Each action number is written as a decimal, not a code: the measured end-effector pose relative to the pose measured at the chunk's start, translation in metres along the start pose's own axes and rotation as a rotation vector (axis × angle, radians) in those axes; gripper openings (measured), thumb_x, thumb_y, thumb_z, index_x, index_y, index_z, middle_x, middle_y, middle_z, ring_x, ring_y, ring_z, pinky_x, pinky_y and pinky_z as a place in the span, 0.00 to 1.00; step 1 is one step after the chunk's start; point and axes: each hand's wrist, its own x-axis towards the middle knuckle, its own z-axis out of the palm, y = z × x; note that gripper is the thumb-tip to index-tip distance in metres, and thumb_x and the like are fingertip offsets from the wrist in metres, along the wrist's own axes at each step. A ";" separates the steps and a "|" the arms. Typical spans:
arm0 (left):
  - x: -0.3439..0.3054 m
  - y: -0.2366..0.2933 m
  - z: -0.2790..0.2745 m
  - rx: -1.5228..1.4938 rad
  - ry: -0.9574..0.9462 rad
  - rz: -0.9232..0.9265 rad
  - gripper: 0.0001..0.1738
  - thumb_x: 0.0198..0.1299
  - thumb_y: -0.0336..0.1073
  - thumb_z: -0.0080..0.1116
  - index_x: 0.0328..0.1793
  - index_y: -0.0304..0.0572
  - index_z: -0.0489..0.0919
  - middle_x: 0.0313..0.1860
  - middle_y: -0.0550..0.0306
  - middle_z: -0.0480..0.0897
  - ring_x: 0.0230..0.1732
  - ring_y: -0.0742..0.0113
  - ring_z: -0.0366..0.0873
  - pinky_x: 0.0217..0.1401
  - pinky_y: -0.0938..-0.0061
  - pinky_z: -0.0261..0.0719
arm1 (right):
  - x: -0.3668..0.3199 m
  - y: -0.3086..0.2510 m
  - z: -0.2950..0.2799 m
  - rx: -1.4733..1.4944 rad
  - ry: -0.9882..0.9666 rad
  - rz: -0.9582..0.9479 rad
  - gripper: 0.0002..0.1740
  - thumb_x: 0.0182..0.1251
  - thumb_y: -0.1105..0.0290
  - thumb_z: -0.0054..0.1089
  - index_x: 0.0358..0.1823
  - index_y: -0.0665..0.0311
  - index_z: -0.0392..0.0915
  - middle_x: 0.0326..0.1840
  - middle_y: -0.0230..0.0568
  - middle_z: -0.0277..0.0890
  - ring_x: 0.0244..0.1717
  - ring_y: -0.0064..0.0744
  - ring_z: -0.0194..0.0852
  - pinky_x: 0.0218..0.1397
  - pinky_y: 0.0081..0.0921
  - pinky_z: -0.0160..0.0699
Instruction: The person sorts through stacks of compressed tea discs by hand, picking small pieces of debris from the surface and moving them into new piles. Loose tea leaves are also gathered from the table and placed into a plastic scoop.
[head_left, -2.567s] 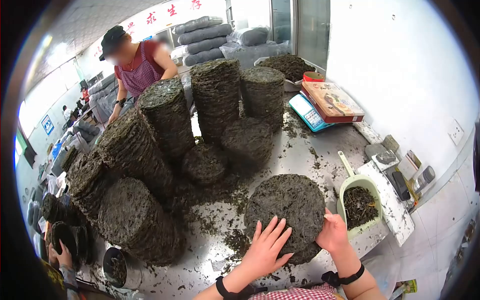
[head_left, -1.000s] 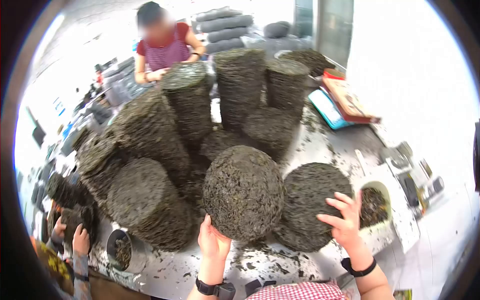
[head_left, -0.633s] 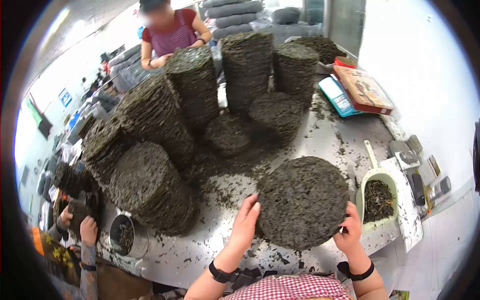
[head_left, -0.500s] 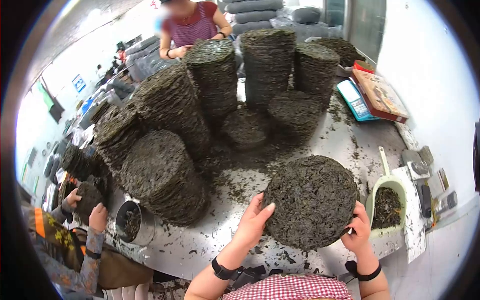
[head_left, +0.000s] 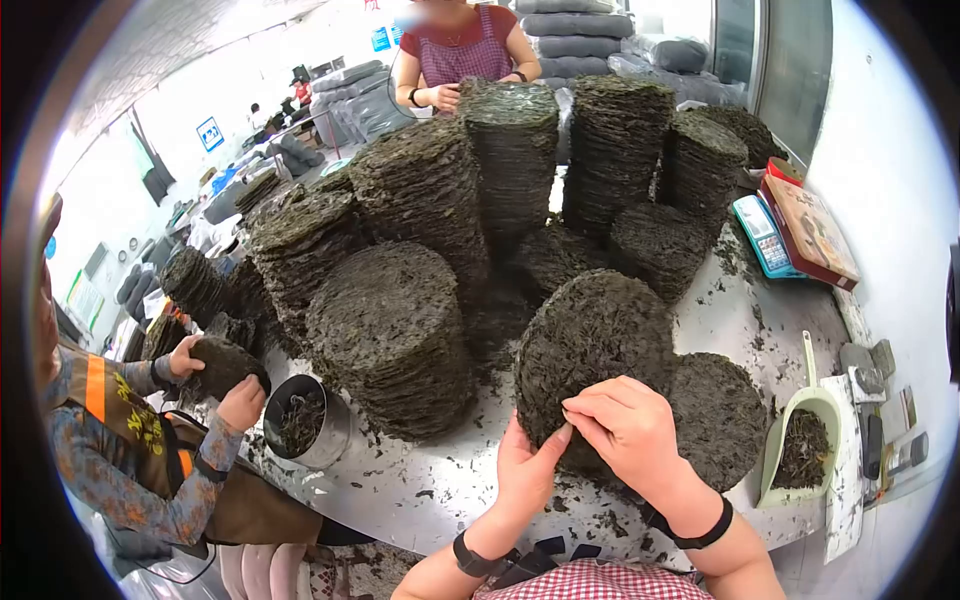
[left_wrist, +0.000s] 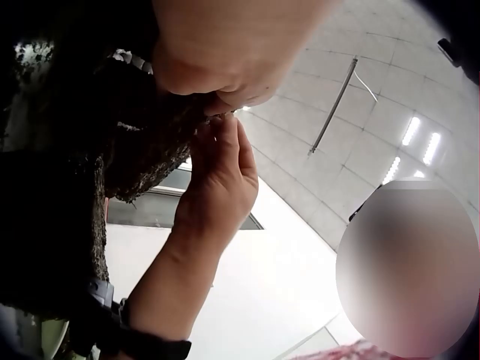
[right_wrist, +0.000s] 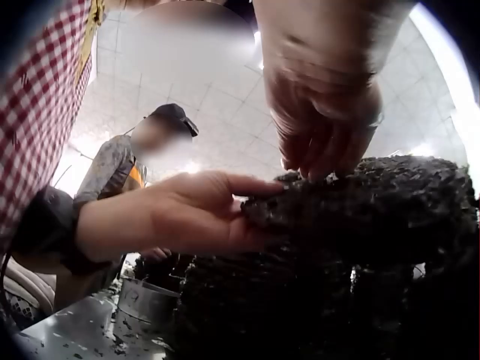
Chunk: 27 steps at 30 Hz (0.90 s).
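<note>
A round, dark cake of dried seaweed [head_left: 590,340] is held tilted up in front of the person. The left hand [head_left: 525,465] grips its near left edge, thumb on the upper face and the other fingers underneath. Bent fingers of the right hand [head_left: 635,435] pinch at the near edge, close beside the left thumb. From the right wrist view, the right hand [right_wrist: 322,112] reaches down onto the cake [right_wrist: 367,206], while the left hand [right_wrist: 187,214] supports its rim. Another round cake [head_left: 720,420] lies on the table behind the right forearm, partly covered.
Tall stacks of seaweed cakes [head_left: 395,330] fill the table's left and back. A dustpan of scraps [head_left: 825,410], a scale [head_left: 765,240] and a flat box [head_left: 810,235] stand right. A metal bucket [head_left: 325,440] is near another worker [head_left: 150,440]. One more person [head_left: 465,55] stands behind.
The left hand lifted the cake off another one; both hands then held it by its sides. Now it is tilted up, and the right hand has moved from its right side to the near edge.
</note>
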 end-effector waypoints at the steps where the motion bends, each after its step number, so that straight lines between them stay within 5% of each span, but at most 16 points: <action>1: -0.003 0.002 -0.001 0.048 0.005 0.028 0.24 0.64 0.21 0.56 0.66 0.38 0.67 0.61 0.56 0.75 0.61 0.69 0.73 0.66 0.72 0.69 | 0.000 0.000 0.006 -0.019 0.013 -0.003 0.07 0.52 0.73 0.70 0.33 0.60 0.83 0.32 0.33 0.81 0.32 0.35 0.79 0.37 0.30 0.77; 9: -0.017 0.004 -0.013 0.304 -0.009 0.089 0.23 0.66 0.23 0.55 0.66 0.35 0.65 0.61 0.55 0.75 0.62 0.71 0.71 0.66 0.74 0.68 | -0.004 -0.011 0.019 -0.113 -0.072 0.052 0.05 0.51 0.70 0.70 0.29 0.56 0.82 0.31 0.29 0.80 0.32 0.33 0.78 0.36 0.30 0.73; 12: -0.006 0.005 -0.019 0.066 0.122 0.014 0.22 0.66 0.23 0.54 0.66 0.34 0.66 0.61 0.55 0.76 0.61 0.68 0.72 0.67 0.71 0.68 | -0.012 -0.012 0.003 -0.084 -0.030 0.099 0.07 0.52 0.70 0.70 0.28 0.57 0.79 0.31 0.31 0.80 0.34 0.35 0.79 0.37 0.31 0.74; 15: 0.005 -0.012 -0.056 -0.054 0.240 -0.115 0.23 0.63 0.23 0.56 0.64 0.37 0.68 0.59 0.55 0.77 0.59 0.64 0.74 0.65 0.69 0.71 | -0.043 -0.010 -0.063 0.261 -0.046 0.424 0.08 0.52 0.81 0.69 0.29 0.64 0.77 0.33 0.39 0.84 0.36 0.30 0.84 0.39 0.27 0.80; 17: 0.007 -0.031 -0.087 -0.055 0.390 -0.270 0.22 0.61 0.23 0.58 0.62 0.38 0.70 0.56 0.56 0.78 0.56 0.63 0.76 0.63 0.69 0.72 | -0.089 0.018 -0.129 0.624 0.198 0.775 0.09 0.53 0.85 0.65 0.25 0.65 0.74 0.30 0.47 0.83 0.32 0.31 0.83 0.35 0.27 0.82; 19: 0.013 -0.053 -0.112 -0.114 0.407 -0.255 0.21 0.60 0.25 0.59 0.59 0.38 0.70 0.53 0.56 0.78 0.54 0.63 0.76 0.61 0.70 0.73 | -0.146 0.065 -0.198 0.666 0.468 0.745 0.12 0.58 0.81 0.59 0.23 0.61 0.65 0.20 0.38 0.73 0.22 0.27 0.72 0.27 0.26 0.71; 20: 0.019 -0.061 -0.121 -0.115 0.389 -0.284 0.21 0.60 0.25 0.59 0.59 0.38 0.70 0.53 0.56 0.78 0.54 0.63 0.76 0.61 0.70 0.73 | -0.177 0.088 -0.230 0.563 0.558 0.872 0.08 0.60 0.78 0.59 0.29 0.62 0.67 0.22 0.37 0.73 0.25 0.27 0.72 0.31 0.23 0.69; 21: 0.025 -0.066 -0.130 -0.087 0.433 -0.329 0.23 0.60 0.25 0.59 0.62 0.37 0.69 0.56 0.54 0.77 0.56 0.62 0.75 0.62 0.68 0.73 | -0.196 0.103 -0.257 0.085 0.352 1.064 0.08 0.58 0.77 0.62 0.37 0.64 0.72 0.30 0.41 0.77 0.32 0.34 0.76 0.38 0.27 0.73; 23: 0.035 -0.068 -0.135 -0.053 0.467 -0.372 0.26 0.60 0.25 0.58 0.65 0.35 0.67 0.58 0.52 0.76 0.58 0.61 0.74 0.63 0.67 0.72 | -0.247 0.118 -0.271 -1.193 -0.082 0.704 0.13 0.55 0.78 0.64 0.43 0.66 0.75 0.41 0.43 0.79 0.41 0.40 0.78 0.45 0.32 0.75; 24: 0.041 -0.069 -0.133 0.100 0.375 -0.306 0.30 0.61 0.26 0.58 0.69 0.36 0.64 0.62 0.50 0.73 0.61 0.58 0.73 0.64 0.63 0.71 | -0.235 0.108 -0.265 -1.144 -0.123 0.755 0.21 0.53 0.78 0.65 0.50 0.66 0.76 0.52 0.44 0.77 0.51 0.46 0.76 0.53 0.35 0.74; 26: 0.042 -0.073 -0.126 0.259 0.291 -0.241 0.34 0.61 0.27 0.59 0.73 0.36 0.61 0.66 0.47 0.71 0.64 0.54 0.71 0.66 0.59 0.69 | -0.238 0.114 -0.243 -0.292 0.176 1.016 0.22 0.61 0.77 0.61 0.58 0.66 0.73 0.55 0.42 0.77 0.55 0.38 0.76 0.62 0.32 0.72; 27: 0.041 -0.069 -0.118 0.693 0.264 -0.066 0.36 0.61 0.29 0.58 0.75 0.35 0.59 0.69 0.44 0.68 0.68 0.50 0.67 0.70 0.59 0.64 | -0.236 0.116 -0.229 0.094 0.276 1.081 0.23 0.64 0.77 0.60 0.61 0.66 0.71 0.56 0.41 0.77 0.58 0.35 0.75 0.64 0.31 0.70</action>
